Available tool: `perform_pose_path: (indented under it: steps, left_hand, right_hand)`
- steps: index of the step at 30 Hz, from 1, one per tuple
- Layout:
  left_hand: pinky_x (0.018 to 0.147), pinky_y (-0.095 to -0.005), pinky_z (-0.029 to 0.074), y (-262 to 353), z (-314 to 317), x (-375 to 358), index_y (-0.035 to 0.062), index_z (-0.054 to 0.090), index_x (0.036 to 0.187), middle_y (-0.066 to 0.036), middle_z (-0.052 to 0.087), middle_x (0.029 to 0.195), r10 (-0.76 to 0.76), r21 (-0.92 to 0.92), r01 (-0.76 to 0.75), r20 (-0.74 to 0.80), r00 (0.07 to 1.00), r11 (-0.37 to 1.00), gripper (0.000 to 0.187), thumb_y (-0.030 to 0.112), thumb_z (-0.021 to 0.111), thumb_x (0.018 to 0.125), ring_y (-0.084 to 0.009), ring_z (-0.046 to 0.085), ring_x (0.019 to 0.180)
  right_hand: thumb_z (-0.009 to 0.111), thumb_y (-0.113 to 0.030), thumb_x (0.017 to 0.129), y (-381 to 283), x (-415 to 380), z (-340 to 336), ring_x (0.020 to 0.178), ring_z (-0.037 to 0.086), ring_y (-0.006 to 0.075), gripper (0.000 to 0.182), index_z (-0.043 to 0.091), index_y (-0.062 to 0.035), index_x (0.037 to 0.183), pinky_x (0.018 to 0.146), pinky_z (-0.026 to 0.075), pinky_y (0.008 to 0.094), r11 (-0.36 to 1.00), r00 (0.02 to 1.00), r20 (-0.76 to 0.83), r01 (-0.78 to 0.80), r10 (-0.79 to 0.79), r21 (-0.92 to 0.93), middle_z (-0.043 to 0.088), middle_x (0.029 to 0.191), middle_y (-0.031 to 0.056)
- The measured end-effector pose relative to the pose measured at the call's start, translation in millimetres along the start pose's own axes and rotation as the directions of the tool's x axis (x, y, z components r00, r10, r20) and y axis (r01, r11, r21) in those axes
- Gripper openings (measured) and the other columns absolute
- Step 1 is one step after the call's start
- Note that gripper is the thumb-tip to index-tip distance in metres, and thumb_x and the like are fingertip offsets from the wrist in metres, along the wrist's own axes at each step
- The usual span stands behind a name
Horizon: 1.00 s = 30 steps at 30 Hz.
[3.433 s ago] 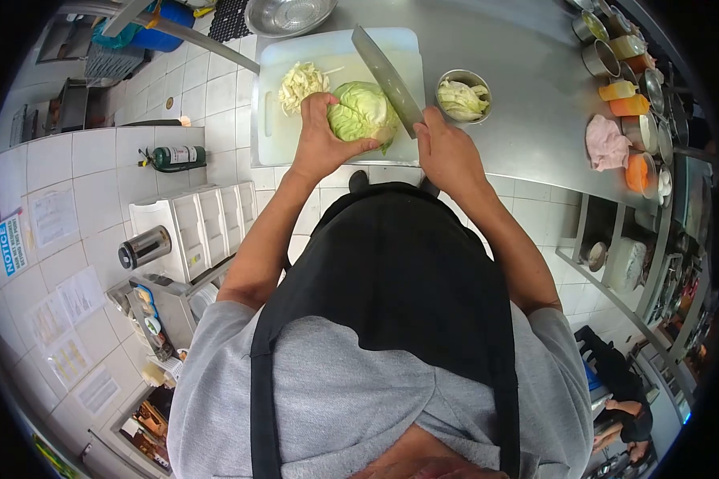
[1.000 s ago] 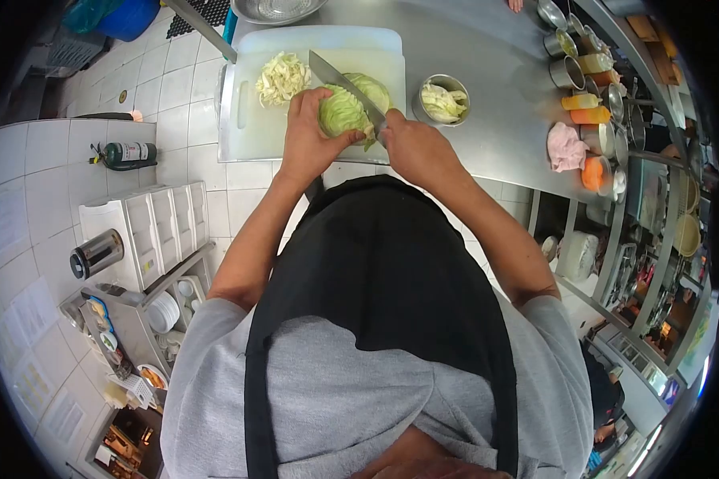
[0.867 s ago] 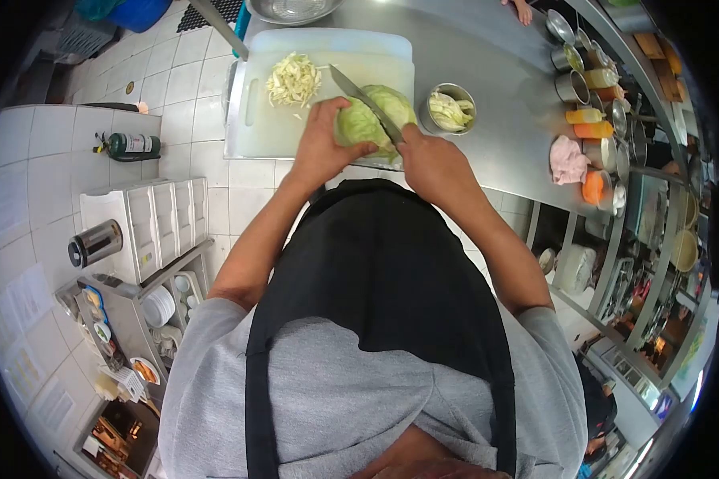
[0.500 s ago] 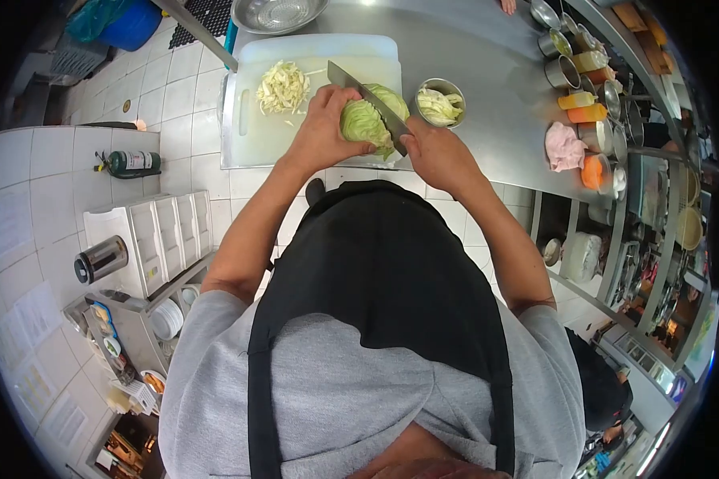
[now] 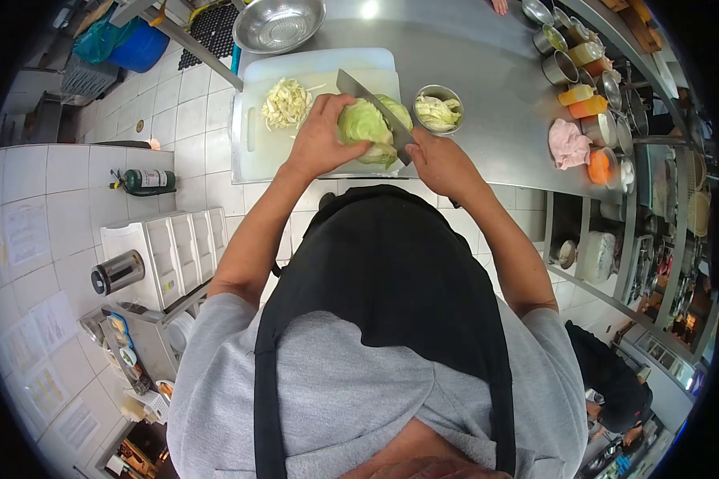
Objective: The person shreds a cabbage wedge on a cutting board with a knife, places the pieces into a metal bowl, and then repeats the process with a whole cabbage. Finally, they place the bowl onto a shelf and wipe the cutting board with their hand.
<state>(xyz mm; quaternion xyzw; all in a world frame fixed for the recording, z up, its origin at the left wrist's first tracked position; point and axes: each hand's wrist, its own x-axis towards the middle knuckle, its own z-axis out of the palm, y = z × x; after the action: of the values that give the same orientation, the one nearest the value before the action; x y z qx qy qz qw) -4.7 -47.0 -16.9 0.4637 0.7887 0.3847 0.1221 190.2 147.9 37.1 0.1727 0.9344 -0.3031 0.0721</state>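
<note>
My left hand (image 5: 324, 137) is wrapped round the left side of a cabbage (image 5: 363, 122) on the white cutting board (image 5: 261, 152). In my right hand (image 5: 437, 156) is the handle of a broad kitchen knife (image 5: 379, 109). Its blade lies slanted across the cabbage, tip toward the far left, with green leaf showing on both sides. Shredded cabbage (image 5: 287, 104) is heaped on the left of the board. A metal bowl (image 5: 438, 89) with pale cabbage pieces stands just right of the board.
A steel colander (image 5: 280, 25) sits beyond the board. Along the counter's right side are a pink cloth (image 5: 569, 144), sauce bottles (image 5: 587, 108) and several metal pots. Another person's hand (image 5: 499, 6) shows at the far edge. Someone in black (image 5: 607, 383) is behind on the right.
The view has shifted a little, so the counter sits slightly lower. The knife stays across the cabbage, both hands keep their hold, and the person in black has leaned further into view.
</note>
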Motion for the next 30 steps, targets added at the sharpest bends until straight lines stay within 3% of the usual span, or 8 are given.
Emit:
perform_pose_path:
  steps: [5, 9, 15, 17, 24, 27, 29, 30]
  left_hand:
    - [0.114, -0.0471, 0.053, -10, 6, -7, 0.0063, 0.052, 0.151, -0.021, 0.058, 0.14, 0.04, -0.091, -0.046, -0.062, 0.997, 0.995, 0.09, 0.039, 0.095, 0.08, -0.0426, 0.062, 0.132]
    - [0.113, -0.0489, 0.053, 0, 14, -15, 0.0062, 0.048, 0.157, -0.023, 0.057, 0.144, -0.053, -0.055, 0.051, -0.049, 0.997, 0.997, 0.095, 0.043, 0.094, 0.083, -0.044, 0.062, 0.134]
    - [0.114, -0.0489, 0.052, 1, 11, -8, 0.0032, 0.046, 0.16, -0.026, 0.059, 0.146, -0.006, -0.016, 0.005, -0.038, 0.999, 1.0, 0.085, 0.042, 0.084, 0.093, -0.0451, 0.062, 0.134]
    - [0.115, -0.0483, 0.051, -7, 18, -5, 0.0032, 0.047, 0.16, -0.027, 0.059, 0.148, -0.096, -0.172, 0.076, -0.111, 0.989, 0.982, 0.075, 0.038, 0.076, 0.1, -0.0447, 0.062, 0.135]
    - [0.116, -0.0459, 0.05, -21, 27, 9, 0.0062, 0.048, 0.16, -0.024, 0.063, 0.147, -0.01, -0.231, -0.023, -0.14, 0.99, 0.973, 0.056, 0.027, 0.061, 0.11, -0.0405, 0.062, 0.137]
    - [0.109, -0.0432, 0.053, -35, 22, 20, 0.0082, 0.048, 0.161, -0.017, 0.066, 0.145, -0.191, -0.449, 0.121, -0.113, 0.975, 0.885, 0.051, 0.028, 0.05, 0.115, -0.0332, 0.066, 0.132]
    - [0.099, -0.0385, 0.055, -50, 12, 30, 0.0185, 0.045, 0.166, -0.013, 0.063, 0.151, -0.434, -0.661, 0.416, 0.15, 0.888, 0.624, 0.055, 0.042, 0.034, 0.118, -0.0277, 0.07, 0.124]
    - [0.098, -0.0404, 0.056, -58, 10, 31, 0.0168, 0.043, 0.168, -0.014, 0.066, 0.15, -0.467, -0.707, 0.442, 0.177, 0.866, 0.552, 0.065, 0.056, 0.031, 0.118, -0.0297, 0.073, 0.12]
  right_hand:
    - [0.056, -0.023, 0.113, -16, -3, 4, 0.097, 0.074, 0.0504, 0.025, 0.059, 0.0014, 0.117, 0.086, 0.056, 0.0639, 0.998, 1.0, -0.009, -0.018, 0.018, -0.054, 0.077, 0.101, 0.0292]
    - [0.055, -0.023, 0.113, -20, -3, 2, 0.097, 0.074, 0.0497, 0.027, 0.059, 0.0026, 0.118, 0.087, 0.056, 0.0633, 0.997, 0.999, 0.011, -0.032, 0.032, -0.069, 0.077, 0.101, 0.0292]
    - [0.054, -0.023, 0.113, -16, -4, 3, 0.098, 0.074, 0.05, 0.028, 0.06, 0.0034, 0.118, 0.088, 0.056, 0.0627, 0.998, 0.999, -0.007, -0.039, 0.039, -0.055, 0.077, 0.102, 0.0294]
    - [0.054, -0.024, 0.113, -16, -4, 2, 0.098, 0.074, 0.0502, 0.028, 0.06, 0.0036, 0.118, 0.088, 0.056, 0.0628, 0.997, 0.998, -0.01, -0.056, 0.056, -0.048, 0.077, 0.102, 0.0297]
    - [0.054, -0.024, 0.113, -13, 1, 2, 0.101, 0.074, 0.0503, 0.031, 0.061, 0.0048, 0.12, 0.09, 0.057, 0.0627, 0.996, 0.996, -0.005, -0.086, 0.085, -0.028, 0.077, 0.105, 0.0307]
    - [0.053, -0.024, 0.113, -17, 4, -1, 0.102, 0.074, 0.0503, 0.03, 0.06, 0.0045, 0.121, 0.092, 0.056, 0.0621, 0.995, 0.996, 0.007, -0.094, 0.094, -0.015, 0.076, 0.106, 0.0309]
    - [0.053, -0.024, 0.114, -22, 8, -1, 0.104, 0.073, 0.0503, 0.03, 0.059, 0.0042, 0.122, 0.094, 0.056, 0.0617, 0.994, 0.994, 0.027, -0.105, 0.105, -0.012, 0.075, 0.108, 0.0314]
    - [0.053, -0.024, 0.113, -25, 10, 0, 0.104, 0.073, 0.0501, 0.03, 0.059, 0.0042, 0.121, 0.094, 0.056, 0.0615, 0.993, 0.994, 0.035, -0.106, 0.108, -0.042, 0.076, 0.108, 0.0312]
